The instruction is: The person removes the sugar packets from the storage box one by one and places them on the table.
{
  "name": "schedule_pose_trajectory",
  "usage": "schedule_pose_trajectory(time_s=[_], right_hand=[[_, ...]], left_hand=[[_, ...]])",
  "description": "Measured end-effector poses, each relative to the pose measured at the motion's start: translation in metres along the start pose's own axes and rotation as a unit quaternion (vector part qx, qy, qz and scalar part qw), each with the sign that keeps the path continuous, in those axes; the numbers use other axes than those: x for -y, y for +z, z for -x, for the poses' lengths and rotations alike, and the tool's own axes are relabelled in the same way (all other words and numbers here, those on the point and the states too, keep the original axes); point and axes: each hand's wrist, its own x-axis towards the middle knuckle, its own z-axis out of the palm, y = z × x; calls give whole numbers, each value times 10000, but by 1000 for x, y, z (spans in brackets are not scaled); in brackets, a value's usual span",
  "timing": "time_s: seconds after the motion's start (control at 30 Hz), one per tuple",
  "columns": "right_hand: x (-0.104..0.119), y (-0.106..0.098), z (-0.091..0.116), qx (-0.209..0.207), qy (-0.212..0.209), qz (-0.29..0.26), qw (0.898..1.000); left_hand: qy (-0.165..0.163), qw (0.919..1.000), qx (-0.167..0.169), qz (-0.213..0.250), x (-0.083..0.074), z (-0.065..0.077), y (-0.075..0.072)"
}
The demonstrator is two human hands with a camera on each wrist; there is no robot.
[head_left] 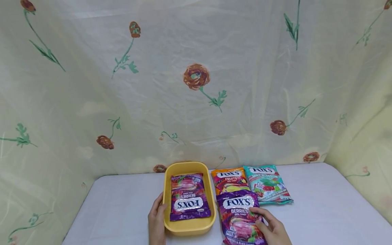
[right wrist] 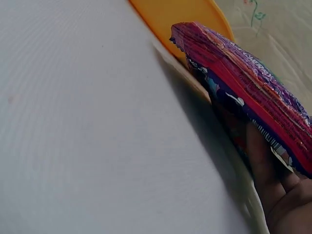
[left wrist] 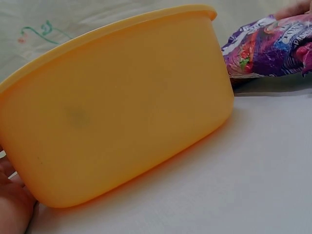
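One purple bag point(head_left: 237, 217) pinched in right hand point(head_left: 271, 227), beside yellow tub point(head_left: 190, 225) gripped in left hand point(head_left: 157, 217).

The tub point(head_left: 188, 229) is yellow, both Berries packs point(head_left: 188, 194) point(head_left: 239, 219) purple and pink, the Fruits pack point(head_left: 230, 179) orange-red, the Mint pack point(head_left: 267, 183) teal, the table point(head_left: 122, 211) white, the curtain point(head_left: 162, 92) cream with rust-brown, green-stemmed flowers point(head_left: 196, 77).

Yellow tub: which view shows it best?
Head view: it looks down into the yellow tub, showing the Berries bag inside. Left wrist shows only the outer side, cropped; right wrist, only a piece, partly behind the held bag.
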Motion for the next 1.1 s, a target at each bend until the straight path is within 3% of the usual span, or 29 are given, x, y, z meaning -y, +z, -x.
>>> schedule_pose_trajectory(time_s=[0.2,0.57,0.7,0.87,1.1], right_hand=[[-3,-2,-1,240,-15,-139,9996],[-10,-6,6,476,423,61,9980],[-8,-2,9,226,199,707,9970],[-8,-2,9,97,-51,1854,9826],[-20,-6,7,248,241,1779,9834]], left_hand=[[-138,9999,-50,-68,-2,-1,1],[-133,9999,-17,15,-3,1,0],[-135,9999,-34,29,-3,1,0],[-191,9998,-82,-20,-3,1,0],[-203,9998,-48,-25,-3,-1,1]])
